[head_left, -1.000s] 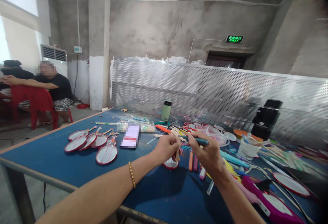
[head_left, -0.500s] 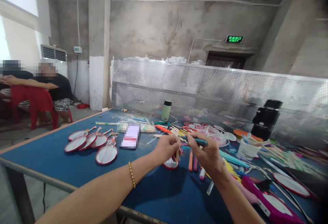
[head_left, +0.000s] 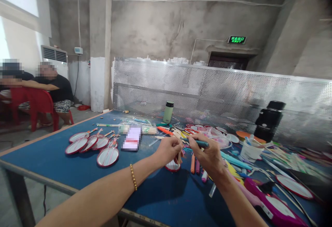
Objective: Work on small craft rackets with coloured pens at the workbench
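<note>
My left hand (head_left: pixel 168 150) is closed on a flat wooden stick (head_left: pixel 179 157), held upright between thumb and fingers. Just under that hand is a small red-rimmed white disc (head_left: pixel 172 166), partly hidden by my fingers; whether it joins the stick I cannot tell. In my right hand (head_left: pixel 210 152) is a teal pen-like tool (head_left: pixel 201 143), its tip pointing left to the top of the stick. Its exact kind is not clear. Orange and purple marker-like sticks (head_left: pixel 193 164) lie between my hands on the blue table (head_left: pixel 158 192).
Several red-rimmed discs with sticks (head_left: pixel 108 156) lie at left, beside a phone (head_left: pixel 131 138). A green bottle (head_left: pixel 168 112) stands at the back. To the right are a white tub (head_left: pixel 251 151), a purple device (head_left: pixel 275 204) and many loose sticks. A perforated metal screen (head_left: pixel 220 88) borders the table.
My right hand and the teal tool have shifted very slightly left. My left hand and the stick stay in place.
</note>
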`<state>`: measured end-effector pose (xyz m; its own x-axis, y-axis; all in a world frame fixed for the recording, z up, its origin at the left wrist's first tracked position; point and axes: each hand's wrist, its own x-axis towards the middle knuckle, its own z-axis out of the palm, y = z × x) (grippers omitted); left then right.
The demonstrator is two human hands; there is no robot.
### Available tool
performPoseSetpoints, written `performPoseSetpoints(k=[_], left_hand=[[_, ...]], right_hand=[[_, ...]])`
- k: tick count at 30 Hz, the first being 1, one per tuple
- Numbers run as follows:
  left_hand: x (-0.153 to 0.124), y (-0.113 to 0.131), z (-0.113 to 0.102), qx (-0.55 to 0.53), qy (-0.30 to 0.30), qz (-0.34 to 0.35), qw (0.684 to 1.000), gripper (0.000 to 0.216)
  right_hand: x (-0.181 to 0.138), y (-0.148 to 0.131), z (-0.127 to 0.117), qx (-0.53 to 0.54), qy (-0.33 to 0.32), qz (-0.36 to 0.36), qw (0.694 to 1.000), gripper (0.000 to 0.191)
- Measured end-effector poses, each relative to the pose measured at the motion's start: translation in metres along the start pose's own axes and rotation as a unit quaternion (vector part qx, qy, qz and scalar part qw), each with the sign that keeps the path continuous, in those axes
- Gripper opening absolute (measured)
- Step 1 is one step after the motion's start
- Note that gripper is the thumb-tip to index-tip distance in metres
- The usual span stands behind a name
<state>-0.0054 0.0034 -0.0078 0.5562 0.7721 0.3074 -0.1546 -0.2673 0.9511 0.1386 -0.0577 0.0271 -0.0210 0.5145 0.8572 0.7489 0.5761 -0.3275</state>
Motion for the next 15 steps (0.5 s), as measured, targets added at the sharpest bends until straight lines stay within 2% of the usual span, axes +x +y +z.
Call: performPoseSetpoints(k=[15], left_hand=[[0.0002,0.0011,0.0012,0.003,0.000,-0.003,1.000,0.012]], right_hand=[[-0.0022,0.0025,0.0005,0.009,-0.010,0.005,1.000,0.026]])
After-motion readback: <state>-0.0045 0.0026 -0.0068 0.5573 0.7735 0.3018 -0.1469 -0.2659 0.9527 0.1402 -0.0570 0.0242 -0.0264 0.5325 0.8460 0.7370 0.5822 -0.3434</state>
